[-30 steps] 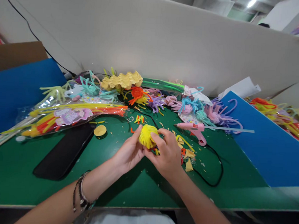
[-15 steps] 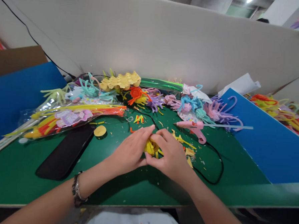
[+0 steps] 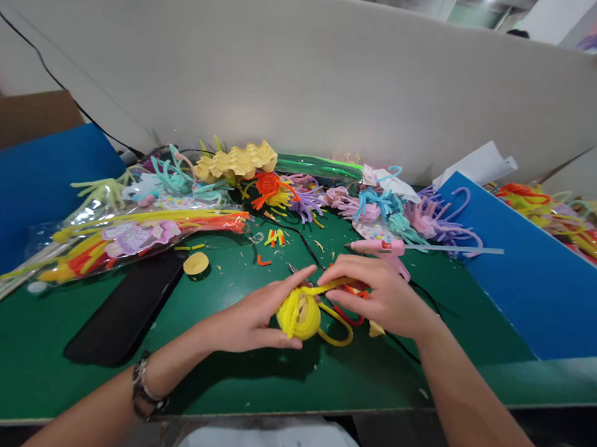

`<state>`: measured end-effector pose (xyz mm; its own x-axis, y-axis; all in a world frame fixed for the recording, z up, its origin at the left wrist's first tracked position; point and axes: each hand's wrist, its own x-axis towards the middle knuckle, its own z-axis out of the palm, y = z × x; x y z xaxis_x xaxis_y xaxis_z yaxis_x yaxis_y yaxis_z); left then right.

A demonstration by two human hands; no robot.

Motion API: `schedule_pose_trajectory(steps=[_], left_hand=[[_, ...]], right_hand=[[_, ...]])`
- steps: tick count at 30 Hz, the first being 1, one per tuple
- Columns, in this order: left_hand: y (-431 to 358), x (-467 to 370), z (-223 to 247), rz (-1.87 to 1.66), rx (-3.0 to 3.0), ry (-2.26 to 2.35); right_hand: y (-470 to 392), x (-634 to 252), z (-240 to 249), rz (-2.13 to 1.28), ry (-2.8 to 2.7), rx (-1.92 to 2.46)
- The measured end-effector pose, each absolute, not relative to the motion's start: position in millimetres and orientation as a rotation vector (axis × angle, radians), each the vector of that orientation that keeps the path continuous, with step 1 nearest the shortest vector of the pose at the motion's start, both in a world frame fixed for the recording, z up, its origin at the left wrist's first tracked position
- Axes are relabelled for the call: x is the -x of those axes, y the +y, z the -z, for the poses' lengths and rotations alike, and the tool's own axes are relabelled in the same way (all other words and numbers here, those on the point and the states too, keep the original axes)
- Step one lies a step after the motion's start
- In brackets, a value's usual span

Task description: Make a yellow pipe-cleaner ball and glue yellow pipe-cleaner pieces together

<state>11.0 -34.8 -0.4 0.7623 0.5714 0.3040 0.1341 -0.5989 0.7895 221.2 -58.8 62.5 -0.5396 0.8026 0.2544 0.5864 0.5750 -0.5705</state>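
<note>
Fuzzy yellow pipe cleaner is wound into a round coil point(image 3: 288, 320), with a pale yellow piece visible in its centre. My left hand point(image 3: 248, 317) grips this coil between thumb and fingers, just above the table. A loose yellow strand runs from the coil's top to my right hand point(image 3: 387, 295), pinched between thumb and fingers. Another yellow strand loops out at the coil's right side. A red pipe cleaner point(image 3: 351, 319) shows beneath my right hand. Behind that hand lies a pink glue gun point(image 3: 377, 245), partly covered, with a clear glue stick in its back.
On the green table point(image 3: 210, 385) lie a black phone point(image 3: 123, 314), a pale yellow disc point(image 3: 196, 264) and bagged pipe cleaners point(image 3: 142, 235). Finished-looking pipe cleaner bunches and an egg-carton piece point(image 3: 239, 162) line the wall. Blue panels point(image 3: 505, 281) stand at both sides. Cut scraps are scattered about.
My right hand has moved right, away from the coil, drawing out a yellow strand. The coil has come into full view in my left hand.
</note>
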Motion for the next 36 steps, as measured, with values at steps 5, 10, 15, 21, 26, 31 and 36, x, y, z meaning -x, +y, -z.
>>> schedule_pose_trajectory(steps=[5,10,15,21,26,31,36], left_hand=[[-43.0,-12.0,-15.0,-0.653,-1.89,0.259],[-42.4,-14.6,-14.3,-0.632,-1.717,0.286],[-31.5,-5.3,-9.5,-0.686,-1.681,0.37],[-22.4,11.9,-10.3,-0.539,-1.562,0.261],[-22.8,15.7,-6.6,-0.366,-1.529,0.16],[-22.7,16.1,-4.8,-0.367,-1.435,0.114],[-21.0,18.7,-4.9,-0.414,-1.417,0.092]], right_hand=[[-42.3,-233.7,-47.3,-0.894,-1.988,1.122],[-36.1,-231.6,-30.4,-0.927,-1.936,1.244],[-37.5,-252.5,-29.5,-0.781,-1.882,1.422],[-42.8,-300.9,-23.7,-0.676,-1.721,1.719],[-56.3,-331.0,-3.5,-0.409,-1.485,1.932],[-56.7,-338.9,11.1,-0.169,-1.346,1.912],[-36.6,-329.0,15.0,-0.052,-1.598,1.943]])
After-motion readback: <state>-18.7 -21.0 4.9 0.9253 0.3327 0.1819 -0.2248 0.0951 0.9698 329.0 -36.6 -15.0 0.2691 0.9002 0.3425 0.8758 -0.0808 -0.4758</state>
